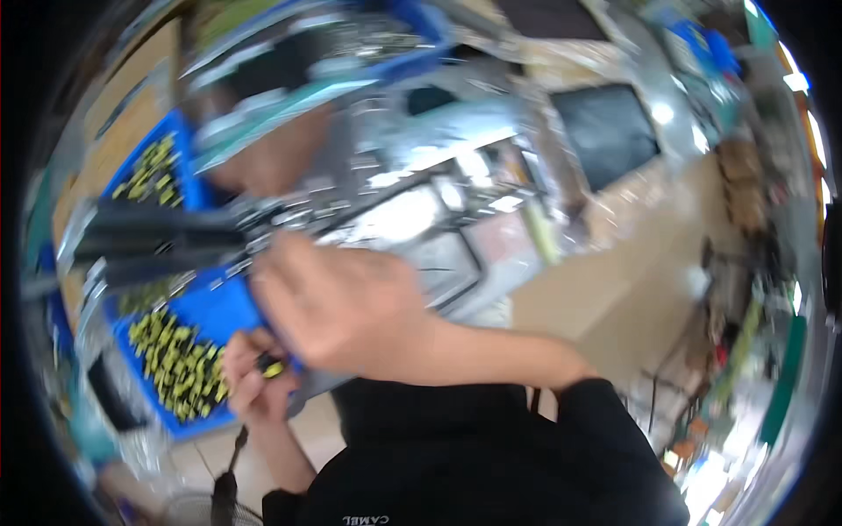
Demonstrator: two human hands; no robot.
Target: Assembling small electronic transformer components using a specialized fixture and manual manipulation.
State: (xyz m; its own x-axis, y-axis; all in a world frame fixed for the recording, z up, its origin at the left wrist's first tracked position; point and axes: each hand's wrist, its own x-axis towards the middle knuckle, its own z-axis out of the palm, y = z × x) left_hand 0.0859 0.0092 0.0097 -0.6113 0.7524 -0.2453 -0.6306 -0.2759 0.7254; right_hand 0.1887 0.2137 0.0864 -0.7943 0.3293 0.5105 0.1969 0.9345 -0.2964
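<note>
My left hand [254, 377] is closed in a pinch at the front edge of a blue bin [189, 430]. A small black and yellow piece [271, 366] shows between its fingers. Many similar small yellow and black pieces [175, 359] lie heaped in that bin. Further up, my right hand [338, 302] is curled, blurred by motion, its fingertips beside a dark metal assembly [167, 241] with long grey-black bars. Whatever the right fingers grip is hidden. My right forearm crosses in front of my body.
Another blue bin [180, 145] of yellow and black pieces stands beyond the dark bars. A flat tray or frame [438, 267] lies right of my right hand, with shiny plastic wrapping around it. A dark square pad [605, 131] sits farther right. Shelves and clutter line the right side.
</note>
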